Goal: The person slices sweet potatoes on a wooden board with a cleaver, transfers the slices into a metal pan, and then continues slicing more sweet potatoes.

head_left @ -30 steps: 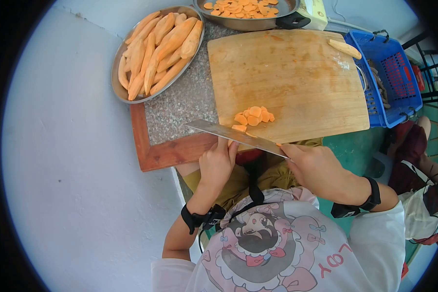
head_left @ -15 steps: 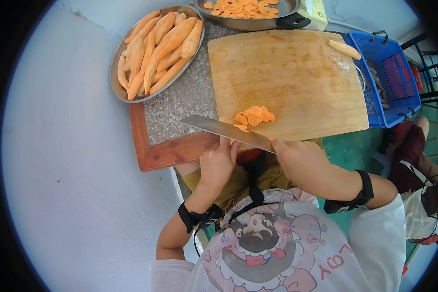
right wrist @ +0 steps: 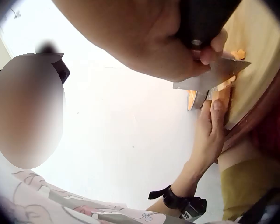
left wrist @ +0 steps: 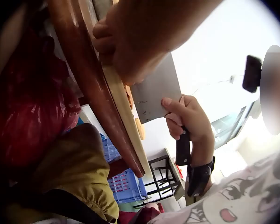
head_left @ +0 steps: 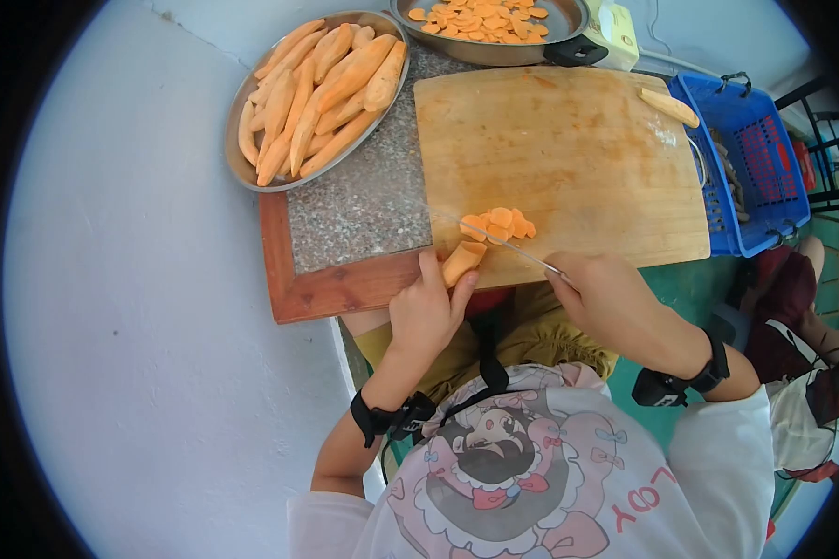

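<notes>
My left hand point(head_left: 424, 312) holds a short piece of peeled sweet potato point(head_left: 461, 265) at the board's near left edge, thumb on one side and fingers on the other. With my right hand point(head_left: 601, 303) I grip a broad cleaver point(left wrist: 156, 91) by its black handle point(left wrist: 182, 149). From the head view the blade appears nearly edge-on, just beyond the cut end of the piece. It crosses a small heap of round orange slices point(head_left: 502, 222) on the wooden cutting board point(head_left: 559, 140). In the right wrist view the blade partly covers the board behind it.
An oval metal dish point(head_left: 238, 166) of peeled sweet potatoes stands at the far left. Behind the board is a pan point(head_left: 494, 54) with slices. One sweet potato point(head_left: 669, 107) lies at the board's far right corner, beside a blue basket point(head_left: 713, 210). A person sits at right.
The cleaver has turned from showing its broad face to nearly edge-on and shifted off the held piece toward the slices. The piece, mostly covered before, now shows. My left hand stays about in place.
</notes>
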`<state>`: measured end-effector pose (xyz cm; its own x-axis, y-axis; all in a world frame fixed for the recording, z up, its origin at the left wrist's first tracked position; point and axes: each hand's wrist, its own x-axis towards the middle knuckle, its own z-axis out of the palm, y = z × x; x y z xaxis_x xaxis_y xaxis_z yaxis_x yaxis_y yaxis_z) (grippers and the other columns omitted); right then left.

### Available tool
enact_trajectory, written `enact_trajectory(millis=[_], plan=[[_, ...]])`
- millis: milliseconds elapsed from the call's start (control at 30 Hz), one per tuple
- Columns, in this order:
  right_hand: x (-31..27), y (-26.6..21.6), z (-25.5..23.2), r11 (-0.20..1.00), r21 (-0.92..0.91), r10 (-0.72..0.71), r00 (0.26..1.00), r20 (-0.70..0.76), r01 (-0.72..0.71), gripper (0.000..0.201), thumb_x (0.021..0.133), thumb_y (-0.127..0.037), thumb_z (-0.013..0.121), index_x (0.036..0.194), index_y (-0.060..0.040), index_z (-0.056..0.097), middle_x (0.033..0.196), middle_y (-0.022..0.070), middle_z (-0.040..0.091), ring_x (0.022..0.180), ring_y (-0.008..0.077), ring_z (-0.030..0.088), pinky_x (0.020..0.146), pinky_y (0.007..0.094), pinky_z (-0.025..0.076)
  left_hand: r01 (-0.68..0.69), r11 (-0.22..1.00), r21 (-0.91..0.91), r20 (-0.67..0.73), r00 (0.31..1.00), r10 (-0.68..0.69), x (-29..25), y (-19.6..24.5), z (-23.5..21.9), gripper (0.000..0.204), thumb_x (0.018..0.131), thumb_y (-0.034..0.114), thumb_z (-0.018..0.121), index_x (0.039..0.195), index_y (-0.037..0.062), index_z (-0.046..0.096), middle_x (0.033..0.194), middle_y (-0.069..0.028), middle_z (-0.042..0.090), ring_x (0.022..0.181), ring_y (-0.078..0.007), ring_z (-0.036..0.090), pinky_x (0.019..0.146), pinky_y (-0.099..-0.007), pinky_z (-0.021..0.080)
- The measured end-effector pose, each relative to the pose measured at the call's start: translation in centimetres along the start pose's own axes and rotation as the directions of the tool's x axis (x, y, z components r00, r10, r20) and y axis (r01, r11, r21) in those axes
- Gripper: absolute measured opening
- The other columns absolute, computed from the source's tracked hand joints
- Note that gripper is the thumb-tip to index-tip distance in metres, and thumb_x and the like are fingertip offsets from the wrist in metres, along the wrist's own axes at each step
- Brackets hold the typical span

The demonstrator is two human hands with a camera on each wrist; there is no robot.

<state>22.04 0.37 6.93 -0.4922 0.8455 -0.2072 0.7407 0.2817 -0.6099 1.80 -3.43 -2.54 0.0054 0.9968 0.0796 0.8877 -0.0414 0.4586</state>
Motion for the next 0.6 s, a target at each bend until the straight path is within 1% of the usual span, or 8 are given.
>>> enact_trajectory(millis=[67, 133, 200, 233, 267, 433, 500, 600], plan=[[-0.8, 0.2, -0.1, 1.000, 0.022, 0.018, 1.000, 0.002, -0.018, 0.011, 0.080, -0.007, 0.051, 0.078, 0.0032, 0.054, 0.060, 0.0224, 0.055, 0.058, 0.0401, 0.055, 0.054, 0.0462, 0.044, 0.016, 0.999, -0.045, -0.013, 1.000, -0.017, 0.0, -0.1, -0.3, 0.035, 0.087, 0.037, 0.053, 0.099, 0.0051, 0.046, 0.061, -0.0172, 0.060, 0.053, -0.0356, 0.060, 0.041, -0.0439, 0.045], [-1.1, 0.3, -0.2, 0.999, 0.042, 0.025, 1.000, 0.005, -0.025, 0.012, 0.082, -0.009, 0.051, 0.079, 0.0026, 0.054, 0.059, 0.0226, 0.054, 0.058, 0.0404, 0.055, 0.054, 0.0462, 0.045, 0.075, 0.992, -0.105, 0.069, 0.995, -0.068, -0.1, 0.1, -0.5, 0.034, 0.087, 0.035, 0.053, 0.104, 0.0058, 0.046, 0.065, -0.0218, 0.059, 0.060, -0.0422, 0.058, 0.049, -0.0491, 0.044], [-1.2, 0.4, -0.2, 0.995, 0.039, 0.091, 0.996, 0.024, -0.092, 0.012, 0.083, -0.011, 0.052, 0.082, 0.0008, 0.055, 0.061, 0.0227, 0.055, 0.059, 0.0404, 0.055, 0.054, 0.0460, 0.045, 0.081, 0.993, -0.085, 0.054, 0.996, -0.077, -0.3, 0.1, -0.6, 0.034, 0.087, 0.035, 0.053, 0.103, 0.0062, 0.045, 0.063, -0.0205, 0.059, 0.058, -0.0405, 0.058, 0.046, -0.0478, 0.044], [-1.3, 0.4, -0.2, 0.996, 0.041, 0.078, 0.997, 0.019, -0.079, 0.012, 0.083, -0.011, 0.052, 0.082, 0.0008, 0.055, 0.061, 0.0227, 0.055, 0.059, 0.0404, 0.055, 0.054, 0.0460, 0.045, 0.089, 0.993, -0.075, 0.052, 0.995, -0.085, -0.4, 0.2, -0.5, 0.034, 0.087, 0.036, 0.052, 0.103, 0.0065, 0.045, 0.062, -0.0192, 0.059, 0.055, -0.0388, 0.059, 0.043, -0.0465, 0.045], [-1.3, 0.5, -0.3, 0.996, 0.045, 0.082, 0.997, 0.013, -0.082, 0.012, 0.083, -0.011, 0.052, 0.084, 0.0002, 0.055, 0.062, 0.0227, 0.056, 0.059, 0.0403, 0.056, 0.054, 0.0460, 0.045, 0.129, 0.985, -0.117, 0.045, 0.991, -0.125, -0.5, 0.4, -0.5, 0.034, 0.087, 0.035, 0.053, 0.104, 0.0070, 0.045, 0.062, -0.0197, 0.059, 0.056, -0.0391, 0.059, 0.044, -0.0469, 0.045], [-1.5, 0.8, 0.1, 0.997, 0.045, 0.060, 0.998, -0.025, -0.059, 0.012, 0.084, -0.011, 0.052, 0.085, 0.0000, 0.056, 0.062, 0.0225, 0.056, 0.059, 0.0401, 0.056, 0.054, 0.0460, 0.045, 0.100, 0.990, -0.101, 0.024, 0.995, -0.098, -0.5, 0.4, -1.1, 0.035, 0.086, 0.035, 0.054, 0.105, 0.0069, 0.046, 0.063, -0.0198, 0.060, 0.057, -0.0398, 0.059, 0.045, -0.0473, 0.045], [-1.5, 0.7, 0.2, 0.996, 0.047, 0.077, 0.997, 0.002, -0.077, 0.013, 0.084, -0.012, 0.052, 0.084, 0.0001, 0.056, 0.061, 0.0221, 0.056, 0.058, 0.0403, 0.056, 0.054, 0.0460, 0.045, 0.076, 0.994, -0.075, 0.021, 0.997, -0.075, -0.6, -0.1, -1.3, 0.035, 0.086, 0.035, 0.054, 0.105, 0.0066, 0.046, 0.064, -0.0200, 0.060, 0.057, -0.0401, 0.059, 0.047, -0.0473, 0.045], [-1.3, 0.9, 0.1, 0.995, 0.057, 0.084, 0.995, 0.046, -0.087, 0.014, 0.084, -0.012, 0.052, 0.081, 0.0007, 0.056, 0.060, 0.0224, 0.055, 0.057, 0.0404, 0.055, 0.053, 0.0457, 0.044, 0.097, 0.983, -0.154, -0.018, 0.995, -0.101, -1.0, -0.8, -2.2, 0.034, 0.086, 0.033, 0.055, 0.104, 0.0054, 0.049, 0.066, -0.0206, 0.060, 0.058, -0.0402, 0.058, 0.049, -0.0469, 0.045]])
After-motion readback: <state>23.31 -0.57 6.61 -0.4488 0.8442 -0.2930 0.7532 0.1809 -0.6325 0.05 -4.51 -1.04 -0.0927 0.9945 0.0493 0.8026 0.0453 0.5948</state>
